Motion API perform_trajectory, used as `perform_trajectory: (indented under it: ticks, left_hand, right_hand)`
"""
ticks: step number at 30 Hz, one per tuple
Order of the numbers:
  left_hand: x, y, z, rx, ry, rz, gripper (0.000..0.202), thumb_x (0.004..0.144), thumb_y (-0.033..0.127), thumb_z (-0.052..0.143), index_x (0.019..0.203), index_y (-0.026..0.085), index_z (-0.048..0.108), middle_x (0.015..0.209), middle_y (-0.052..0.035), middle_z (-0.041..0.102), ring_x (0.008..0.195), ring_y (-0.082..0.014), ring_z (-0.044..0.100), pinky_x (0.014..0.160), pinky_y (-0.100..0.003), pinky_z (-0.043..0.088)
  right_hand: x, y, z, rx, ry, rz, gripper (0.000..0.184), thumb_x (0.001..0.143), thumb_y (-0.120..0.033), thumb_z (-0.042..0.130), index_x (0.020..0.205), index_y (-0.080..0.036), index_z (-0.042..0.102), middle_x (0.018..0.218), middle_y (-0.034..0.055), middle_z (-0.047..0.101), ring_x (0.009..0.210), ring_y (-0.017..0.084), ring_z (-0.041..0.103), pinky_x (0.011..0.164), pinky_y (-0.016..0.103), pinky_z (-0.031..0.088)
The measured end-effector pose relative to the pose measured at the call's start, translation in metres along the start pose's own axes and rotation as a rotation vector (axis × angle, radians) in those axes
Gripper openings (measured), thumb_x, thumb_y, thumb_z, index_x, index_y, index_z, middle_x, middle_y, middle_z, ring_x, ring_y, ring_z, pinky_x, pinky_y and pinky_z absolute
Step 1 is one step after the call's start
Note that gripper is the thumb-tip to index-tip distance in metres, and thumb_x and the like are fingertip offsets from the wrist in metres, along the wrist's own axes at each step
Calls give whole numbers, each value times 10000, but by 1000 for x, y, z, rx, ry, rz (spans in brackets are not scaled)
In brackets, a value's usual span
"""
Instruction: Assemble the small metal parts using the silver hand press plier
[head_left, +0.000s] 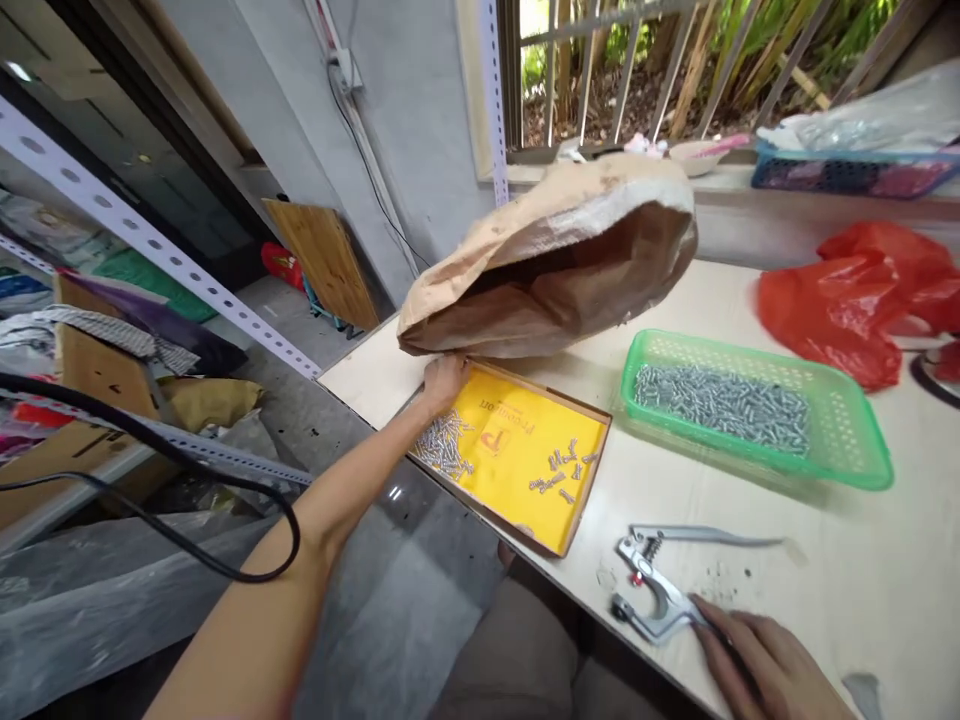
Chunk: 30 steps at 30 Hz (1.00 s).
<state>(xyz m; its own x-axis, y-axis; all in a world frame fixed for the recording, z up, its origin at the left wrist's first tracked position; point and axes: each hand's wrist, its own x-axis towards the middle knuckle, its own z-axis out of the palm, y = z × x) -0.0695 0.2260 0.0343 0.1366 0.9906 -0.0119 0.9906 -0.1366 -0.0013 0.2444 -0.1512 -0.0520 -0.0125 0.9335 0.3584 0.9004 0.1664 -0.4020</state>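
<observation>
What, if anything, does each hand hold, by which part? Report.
Right hand: silver metal long-handled pliers, by the lower handle. Left hand: cannot tell.

Partly hidden from us
Fingertips of our left hand [447, 381] vanish at the paper bag [555, 310]; our right hand [769, 655], cropped below, hides part of the pliers [664, 579]; the right edge cuts the red bag [862, 295]

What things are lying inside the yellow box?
In the box, small metal pieces lie heaped near the left hand and scattered at the opposite end. What is beneath the heap cannot be seen.
</observation>
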Motion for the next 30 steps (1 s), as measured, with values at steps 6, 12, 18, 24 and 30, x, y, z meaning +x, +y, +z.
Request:
perform_trajectory:
  ticks: [6,12,18,24,30]
  left_hand:
    - [-60,40,-16,8,-14,217,317,941,313,384,1049,161,640,1062,-110,655,999,-255,603,819,-327,421]
    - [-104,70,-21,77,-271,367,186,817,199,543,817,120,712,883,-129,684,867,-257,648,742,-308,435]
    - [-95,61,-14,15,-335,386,198,811,254,583,886,141,728,896,-109,706,873,-233,642,736,-283,443]
    - [-98,61,0,-69,-301,388,221,838,232,561,953,129,719,955,-106,702,914,-211,619,797,-274,428]
    - [-107,62,2,-23,-232,442,238,868,223,496,869,120,710,959,-132,651,899,-234,608,776,-296,422]
  right_hand:
    - [14,-17,-13,-57,-83,124,275,943,-302,476,1149,-194,622,913,76,626,868,189,593,789,316,480]
    - [12,-14,-11,-87,-27,82,282,950,-299,463,1159,-191,617,890,71,614,839,185,585,763,311,472]
    - [12,-14,-10,-88,-8,54,291,953,-314,450,1149,-186,624,888,72,606,848,191,578,765,317,464]
    - [11,-11,-13,-98,-21,56,310,954,-339,440,1133,-180,637,886,84,610,849,203,569,765,325,456]
    - [13,-13,-12,-77,-17,55,283,963,-299,424,1108,-168,629,877,83,601,848,196,565,762,313,455]
